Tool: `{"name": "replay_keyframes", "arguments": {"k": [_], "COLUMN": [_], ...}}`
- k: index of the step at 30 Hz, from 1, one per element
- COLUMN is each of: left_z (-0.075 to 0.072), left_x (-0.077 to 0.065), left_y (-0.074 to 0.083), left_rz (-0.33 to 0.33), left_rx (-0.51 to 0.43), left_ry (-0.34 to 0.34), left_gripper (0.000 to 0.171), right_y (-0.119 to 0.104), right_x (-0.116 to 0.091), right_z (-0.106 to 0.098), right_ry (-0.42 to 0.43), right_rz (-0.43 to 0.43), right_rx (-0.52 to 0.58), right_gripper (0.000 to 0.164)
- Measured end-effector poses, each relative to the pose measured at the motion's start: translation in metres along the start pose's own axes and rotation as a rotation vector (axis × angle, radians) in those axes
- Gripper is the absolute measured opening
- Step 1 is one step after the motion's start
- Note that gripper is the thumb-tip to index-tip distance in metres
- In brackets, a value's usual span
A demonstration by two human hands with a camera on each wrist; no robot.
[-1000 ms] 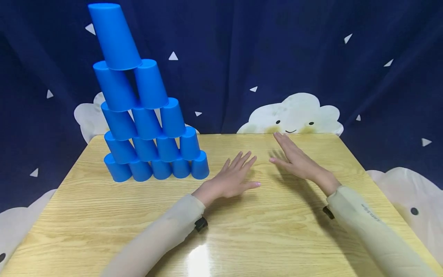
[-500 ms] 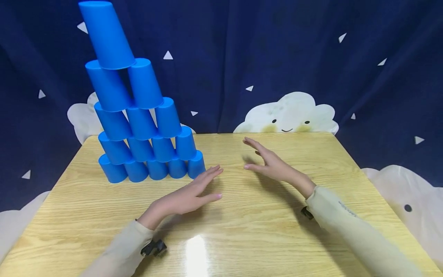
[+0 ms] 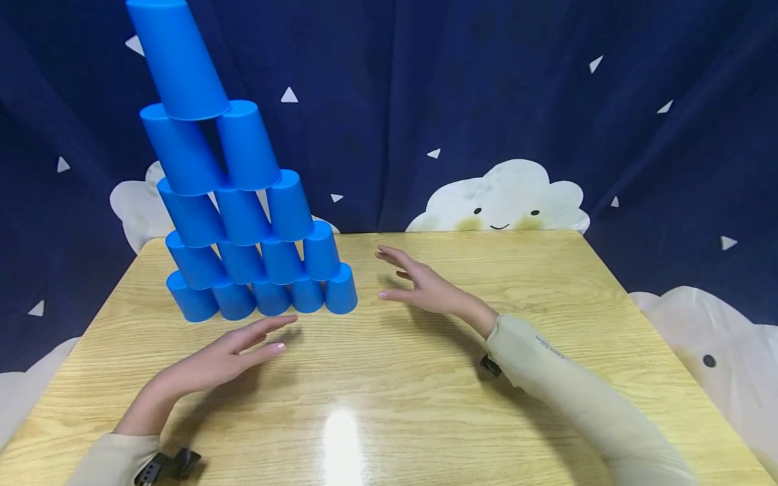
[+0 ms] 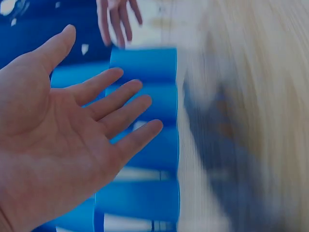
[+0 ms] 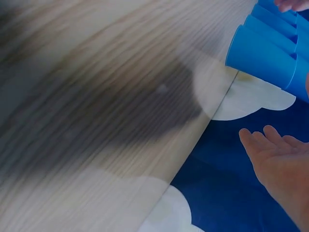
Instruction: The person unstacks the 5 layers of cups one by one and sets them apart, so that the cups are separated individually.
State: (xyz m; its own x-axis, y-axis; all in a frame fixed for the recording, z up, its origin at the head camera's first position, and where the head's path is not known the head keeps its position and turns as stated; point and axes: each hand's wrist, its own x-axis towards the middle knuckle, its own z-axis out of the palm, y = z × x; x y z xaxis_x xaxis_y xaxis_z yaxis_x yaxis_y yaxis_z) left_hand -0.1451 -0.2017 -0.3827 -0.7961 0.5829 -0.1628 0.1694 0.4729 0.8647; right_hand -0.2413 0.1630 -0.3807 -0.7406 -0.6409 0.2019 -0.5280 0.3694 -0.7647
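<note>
A pyramid of upside-down blue cups (image 3: 242, 216) stands on the left part of the wooden table, several rows high with a single cup (image 3: 179, 64) at its top. My left hand (image 3: 221, 358) hovers in front of the bottom row, its fingers extended and holding nothing. In the left wrist view that hand (image 4: 82, 125) shows its palm, with the blue cups (image 4: 149, 150) behind the fingers. To the right of the pyramid, my right hand (image 3: 428, 287) is held above the table, fingers loosely bent toward the cups. Nothing is in it.
The wooden table (image 3: 486, 418) reaches back to a dark blue curtain (image 3: 486, 81) with white clouds and triangles. A bright light reflection lies on the tabletop near the front. Black wrist cameras (image 3: 167, 466) sit at the sleeve cuffs.
Both hands have moved left, the left one also toward the front of the table, the right one closer to the pyramid. The cups stand as before; the view has shifted slightly.
</note>
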Motion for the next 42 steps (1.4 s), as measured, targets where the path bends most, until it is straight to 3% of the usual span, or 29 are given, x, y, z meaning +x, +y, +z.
{"name": "replay_keyframes", "arguments": {"k": [11,17,23,33,42], "left_z": [-0.051,-0.073,-0.092,-0.113,-0.115], "left_x": [-0.046,-0.062,-0.073,-0.069,-0.045], "left_y": [-0.043,-0.062,-0.080,-0.092,-0.097], "left_rz": [-0.039,-0.108,-0.183,-0.291,-0.222], "left_rx": [0.030,0.063,0.117,0.133,0.063], "left_ry": [0.078,0.129,0.181,0.247,0.265], "left_gripper": [0.046,0.049,0.054,0.070,0.078], "right_y": [-0.021,-0.038,-0.062,-0.115,-0.179], "right_x": [0.036,0.056,0.073,0.109,0.156], "right_z": [0.000,-0.008,-0.023,-0.048,-0.064], "right_ry": [0.017,0.032,0.063,0.106,0.128], "right_rz": [-0.008,-0.061,-0.093,-0.173,-0.275], "right_rx": [0.050,0.123,0.124,0.087,0.048], "right_gripper": [0.078,0.079,0.076,0.073,0.071]}}
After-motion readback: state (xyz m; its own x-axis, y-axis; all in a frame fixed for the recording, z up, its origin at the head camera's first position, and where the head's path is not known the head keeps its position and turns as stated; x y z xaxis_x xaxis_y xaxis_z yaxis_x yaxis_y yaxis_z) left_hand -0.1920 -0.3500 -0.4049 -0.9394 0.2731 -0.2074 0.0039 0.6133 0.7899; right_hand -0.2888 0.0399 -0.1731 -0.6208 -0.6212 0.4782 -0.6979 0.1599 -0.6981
